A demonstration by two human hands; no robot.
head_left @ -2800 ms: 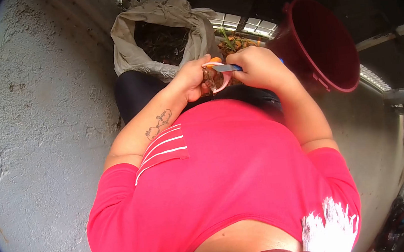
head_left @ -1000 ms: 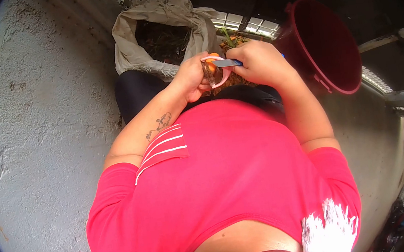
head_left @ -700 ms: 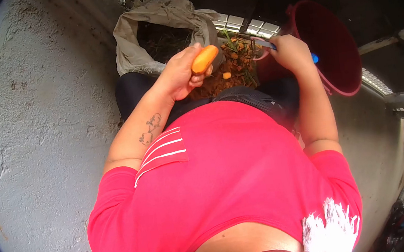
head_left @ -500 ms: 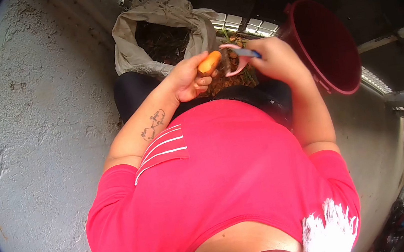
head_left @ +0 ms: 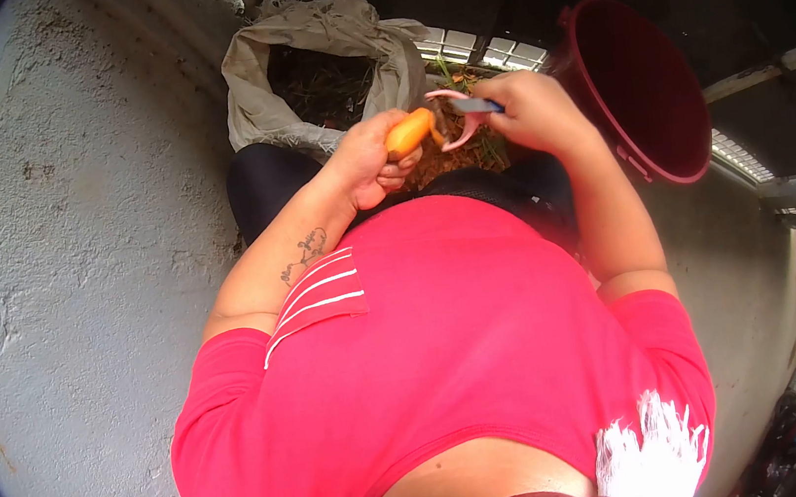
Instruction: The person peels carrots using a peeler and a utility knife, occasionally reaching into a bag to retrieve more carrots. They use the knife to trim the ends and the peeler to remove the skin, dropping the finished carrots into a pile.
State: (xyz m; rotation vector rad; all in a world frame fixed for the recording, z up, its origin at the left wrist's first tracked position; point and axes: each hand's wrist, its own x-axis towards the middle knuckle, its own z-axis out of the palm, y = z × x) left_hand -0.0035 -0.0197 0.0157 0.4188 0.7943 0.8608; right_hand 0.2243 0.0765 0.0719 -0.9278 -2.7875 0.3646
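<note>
My left hand [head_left: 365, 158] grips an orange carrot [head_left: 409, 132] in front of my chest. My right hand [head_left: 532, 111] holds a peeler [head_left: 457, 115] with a pink head and a blue handle. The peeler's head touches the far end of the carrot. Below the hands lies a pile of orange and brown peelings [head_left: 465, 146], partly hidden by the hands.
An open beige sack [head_left: 305, 56] with dark contents stands beyond my left hand. A dark red bucket [head_left: 641, 84] stands tilted at the right. A rough grey concrete surface [head_left: 70, 249] fills the left side. Cluttered items lie at the far lower right.
The hands came apart, the right one swinging the peeler toward the bucket, then came back together. The peeler's head is on the carrot's far end again.
</note>
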